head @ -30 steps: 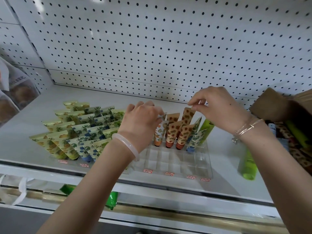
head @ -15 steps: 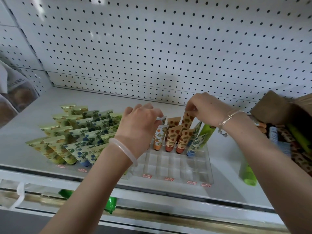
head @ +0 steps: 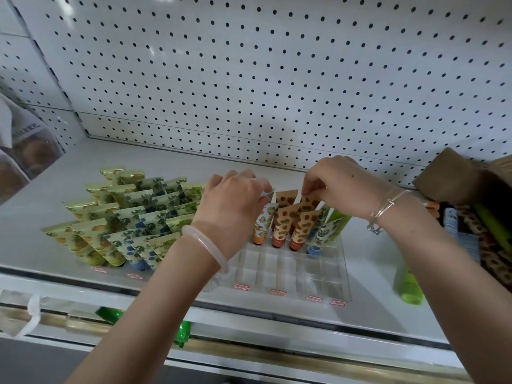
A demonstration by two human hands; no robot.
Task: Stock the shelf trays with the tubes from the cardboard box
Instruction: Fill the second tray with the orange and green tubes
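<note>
A clear divided tray sits at the front of the white shelf, with a few tubes standing in its back rows. My right hand pinches the top of an orange-patterned tube in the back row. My left hand hovers over the tray's left side and pinches the top of a tube there, mostly hidden behind it. To the left, another tray holds several green and blue floral tubes. The cardboard box with more tubes is at the right edge.
A green tube lies on the shelf right of the tray. Pegboard wall backs the shelf. Bagged goods hang at the far left. Green items show on the shelf below.
My right hand has come down from above the orange tubes onto the top of a back-row tube. My left hand has stayed over the tray's left side.
</note>
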